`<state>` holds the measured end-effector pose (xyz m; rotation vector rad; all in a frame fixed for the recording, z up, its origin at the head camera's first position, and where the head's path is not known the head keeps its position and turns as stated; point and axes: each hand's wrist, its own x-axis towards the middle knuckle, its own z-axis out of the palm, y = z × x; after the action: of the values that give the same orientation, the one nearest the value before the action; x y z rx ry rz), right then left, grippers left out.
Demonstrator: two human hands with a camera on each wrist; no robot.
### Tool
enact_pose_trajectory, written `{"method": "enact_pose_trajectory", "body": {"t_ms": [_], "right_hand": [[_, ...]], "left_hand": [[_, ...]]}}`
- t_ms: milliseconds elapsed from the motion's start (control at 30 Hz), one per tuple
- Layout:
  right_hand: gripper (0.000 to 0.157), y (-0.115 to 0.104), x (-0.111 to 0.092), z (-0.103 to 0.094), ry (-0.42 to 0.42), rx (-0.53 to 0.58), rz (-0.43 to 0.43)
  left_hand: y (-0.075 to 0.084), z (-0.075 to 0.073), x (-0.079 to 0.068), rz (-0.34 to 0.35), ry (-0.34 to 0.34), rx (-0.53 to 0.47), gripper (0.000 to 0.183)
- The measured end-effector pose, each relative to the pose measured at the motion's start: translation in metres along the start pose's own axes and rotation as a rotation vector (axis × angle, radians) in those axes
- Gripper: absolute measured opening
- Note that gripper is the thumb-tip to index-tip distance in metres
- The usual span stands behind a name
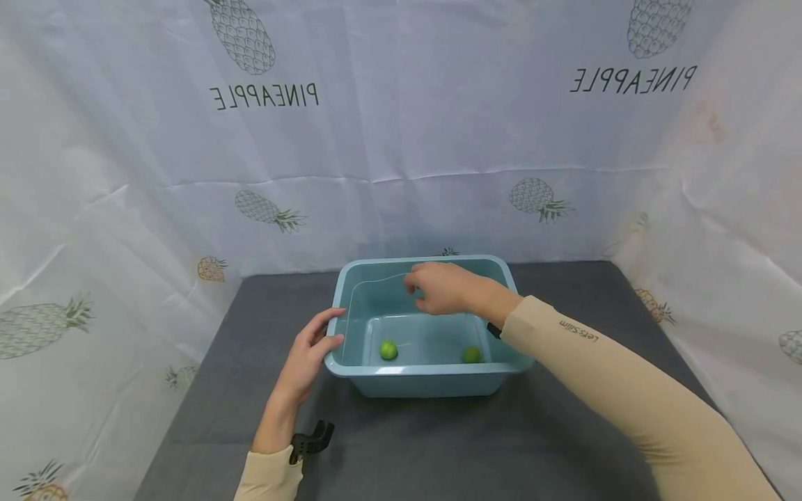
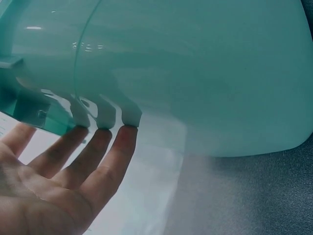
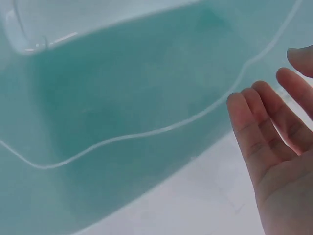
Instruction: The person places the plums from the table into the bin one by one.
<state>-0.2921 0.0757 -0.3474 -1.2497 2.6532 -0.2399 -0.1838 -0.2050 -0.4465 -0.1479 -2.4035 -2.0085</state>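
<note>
A pale blue-green basin stands on the dark cloth. Inside, low down, are two small round green things like limes: one at the left, the other at the right. My left hand is at the basin's left rim. In the left wrist view its fingertips touch the basin's glossy wall, fingers fairly straight. Over the far half of the basin hovers my right hand, fingers bent loosely downward. The right wrist view shows its thumb apart from the fingers and nothing between them.
A thin pale line curves along the basin's inner walls; whether it is a waterline or a cord, I cannot tell. Dark cloth covers the table. White sheets printed with pineapples hang at the back and both sides.
</note>
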Motion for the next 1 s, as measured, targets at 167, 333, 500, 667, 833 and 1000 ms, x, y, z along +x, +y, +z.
{"method": "enact_pose_trajectory", "body": {"t_ms": [167, 333, 500, 667, 833, 1000], "right_hand": [[0.018, 0.0, -0.011, -0.009, 0.069, 0.027, -0.028], [0.018, 0.002, -0.026, -0.02, 0.104, 0.073, -0.012], [0.017, 0.003, -0.041, -0.027, 0.176, 0.087, -0.023], [0.014, 0.006, -0.057, -0.03, 0.265, 0.123, -0.024], [0.01, 0.013, -0.071, -0.031, 0.345, 0.147, -0.001], [0.011, 0.017, -0.085, -0.031, 0.39, 0.162, 0.008]], "left_hand": [[-0.001, 0.0, 0.0, 0.001, 0.001, -0.001, 0.044], [-0.001, 0.001, 0.0, -0.002, 0.001, 0.0, 0.044], [-0.001, 0.001, 0.0, -0.006, 0.013, 0.003, 0.044], [0.0, 0.001, 0.0, -0.006, 0.015, 0.004, 0.044], [0.0, 0.002, -0.001, 0.0, 0.015, 0.005, 0.044], [-0.001, 0.001, -0.001, 0.002, 0.011, 0.004, 0.044]]}}
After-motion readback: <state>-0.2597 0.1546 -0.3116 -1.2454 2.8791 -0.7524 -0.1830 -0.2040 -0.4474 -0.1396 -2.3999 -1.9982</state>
